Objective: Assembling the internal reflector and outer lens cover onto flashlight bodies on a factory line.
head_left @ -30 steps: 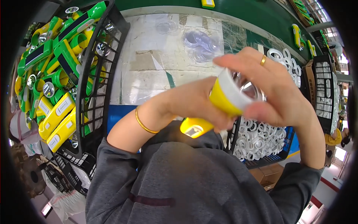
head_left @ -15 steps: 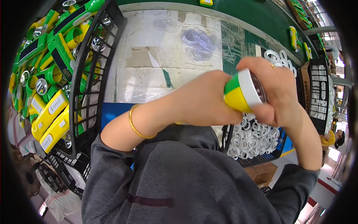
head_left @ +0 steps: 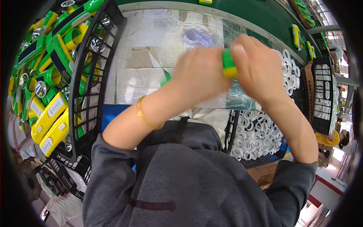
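Observation:
A green and yellow flashlight (head_left: pixel 229 65) is held up over the worktable between my two hands. My left hand (head_left: pixel 200 72), blurred by motion, is wrapped round its body, and a bit of green shows beyond the wrist. My right hand (head_left: pixel 261 68) closes over the flashlight's head end and covers it. Whether the white ring is on that end is hidden from this view. Behind my left hand, a pile of clear plastic discs (head_left: pixel 196 37) lies on the table. Several white rings (head_left: pixel 290 72) lie just right of my right hand.
At the left, a black crate (head_left: pixel 77 109) stands by a heap of green and yellow flashlights (head_left: pixel 51 117). Below my right forearm sits a bin of white rings (head_left: pixel 255 140). A green belt (head_left: pixel 249 10) runs along the back, with a flashlight (head_left: pixel 296 36) on it.
Both hands have moved up and away from me with the flashlight. Its white-ringed end, visible before, is now covered by my right hand.

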Motion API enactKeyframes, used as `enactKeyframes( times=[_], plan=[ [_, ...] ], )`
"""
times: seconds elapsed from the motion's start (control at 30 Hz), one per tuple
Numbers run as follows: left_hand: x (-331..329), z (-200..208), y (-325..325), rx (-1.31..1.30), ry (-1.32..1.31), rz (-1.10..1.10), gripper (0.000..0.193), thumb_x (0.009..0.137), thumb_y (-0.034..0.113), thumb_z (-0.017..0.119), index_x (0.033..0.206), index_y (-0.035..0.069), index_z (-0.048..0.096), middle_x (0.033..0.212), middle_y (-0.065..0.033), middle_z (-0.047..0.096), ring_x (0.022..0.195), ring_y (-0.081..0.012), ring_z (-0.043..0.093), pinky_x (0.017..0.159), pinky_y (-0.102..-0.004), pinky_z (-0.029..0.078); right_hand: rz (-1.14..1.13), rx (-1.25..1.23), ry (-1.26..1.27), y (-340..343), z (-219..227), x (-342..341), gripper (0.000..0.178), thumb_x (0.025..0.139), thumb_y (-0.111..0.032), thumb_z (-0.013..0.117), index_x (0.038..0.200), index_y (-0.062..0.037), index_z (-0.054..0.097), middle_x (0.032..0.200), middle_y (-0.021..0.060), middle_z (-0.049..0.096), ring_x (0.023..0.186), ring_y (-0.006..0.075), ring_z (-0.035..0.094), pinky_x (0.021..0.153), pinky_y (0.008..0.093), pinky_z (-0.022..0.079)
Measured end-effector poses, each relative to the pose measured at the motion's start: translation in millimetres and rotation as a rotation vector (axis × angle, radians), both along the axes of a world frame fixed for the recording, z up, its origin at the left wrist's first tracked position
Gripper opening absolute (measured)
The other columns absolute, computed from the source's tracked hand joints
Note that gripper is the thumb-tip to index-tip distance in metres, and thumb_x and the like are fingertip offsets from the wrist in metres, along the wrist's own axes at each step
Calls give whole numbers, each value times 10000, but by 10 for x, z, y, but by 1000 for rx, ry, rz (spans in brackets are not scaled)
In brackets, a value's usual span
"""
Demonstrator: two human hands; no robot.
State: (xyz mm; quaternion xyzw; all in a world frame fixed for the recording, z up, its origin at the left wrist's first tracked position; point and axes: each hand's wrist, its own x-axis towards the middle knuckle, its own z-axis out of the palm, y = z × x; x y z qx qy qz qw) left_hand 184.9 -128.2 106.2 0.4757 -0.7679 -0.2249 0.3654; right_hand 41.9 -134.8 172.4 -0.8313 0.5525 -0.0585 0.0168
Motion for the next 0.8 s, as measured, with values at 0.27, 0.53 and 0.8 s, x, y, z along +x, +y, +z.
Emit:
enactKeyframes(
  times=[0.27,0.53,0.8],
  plan=[
    [148,-92,-93,6,-54,75,192,651,128,654,783,20,567,662,-167,612,653,-360,619,600,-468,495,123,186,-630,-167,-55,-84,660,933,-552,363,1249,14,488,1043,215,625,841,404,620,757,450,502],
    [-88,-139,-265,160,-206,165,208,654,159,671,773,2,603,701,-185,636,696,-362,638,640,-443,509,-328,492,-17,-497,-263,92,763,919,-637,221,1147,1,572,911,208,645,782,352,636,704,393,501],
    [87,-37,-123,358,119,-174,217,654,203,690,762,19,649,726,-182,650,712,-351,636,664,-414,506,180,16,-133,-114,-106,-27,478,941,-457,381,1062,-55,608,872,211,635,784,399,600,686,472,478]
  ],
)
